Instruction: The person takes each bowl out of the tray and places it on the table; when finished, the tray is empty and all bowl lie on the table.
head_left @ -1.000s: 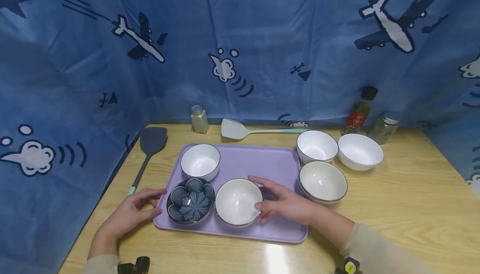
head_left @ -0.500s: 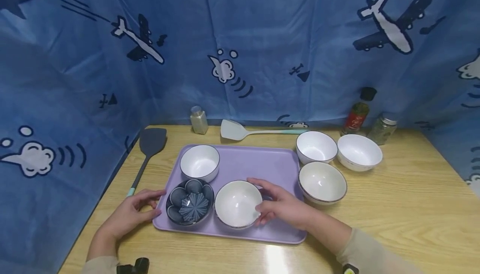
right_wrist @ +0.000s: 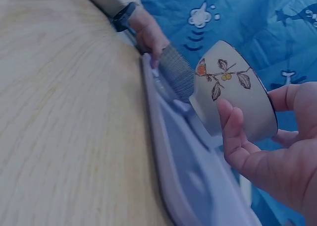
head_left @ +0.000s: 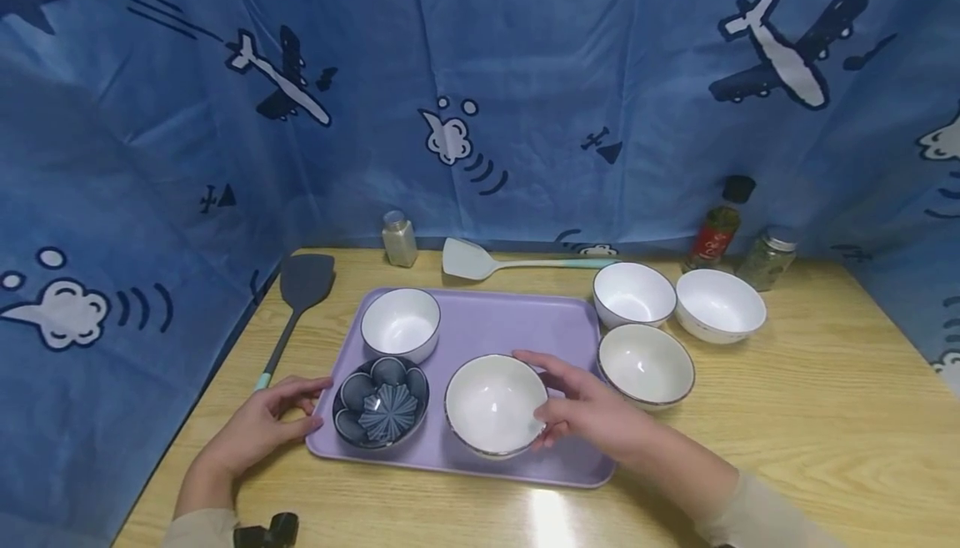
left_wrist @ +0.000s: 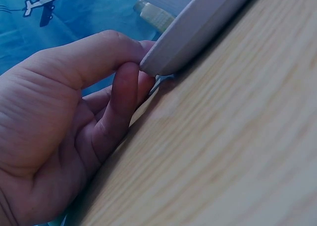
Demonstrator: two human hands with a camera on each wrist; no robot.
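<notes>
Pale wood-grain tabletop (head_left: 795,414) served as the work surface. Nearest in, the left hand (head_left: 262,431) pinched the left edge of a lilac rectangular tray with a raised rim (head_left: 525,327); the right hand (head_left: 592,406) gripped a round cream glazed bowl with a dark rim (head_left: 491,406) from its right side, fingers spread along the outer wall. Bowl located over the tray's near half, mouth up; its foot looked just off the tray, contact not certain. Handling estimate: probably ceramic, so stiff, moderately heavy, slick on the glaze, liable to chip if knocked. Preferred hold: rim and outer wall together, with a fingertip low by the foot. No contents visible in it. Left of it, apart, a dark blue-grey bowl with petal-shaped relief (head_left: 382,406) showed only its moulded pattern; behind that, a deep white bowl with a thin dark rim (head_left: 397,323), nothing seen inside. At the tray's right, a second cream bowl with a brown rim (head_left: 645,369) likewise showed bare glaze. Farther off: a small clear jar with pale contents (head_left: 400,239), a dark-capped glass bottle with a red label (head_left: 716,231), its contents unidentified, and a silver-lidded glass jar holding something greenish (head_left: 767,258).
</notes>
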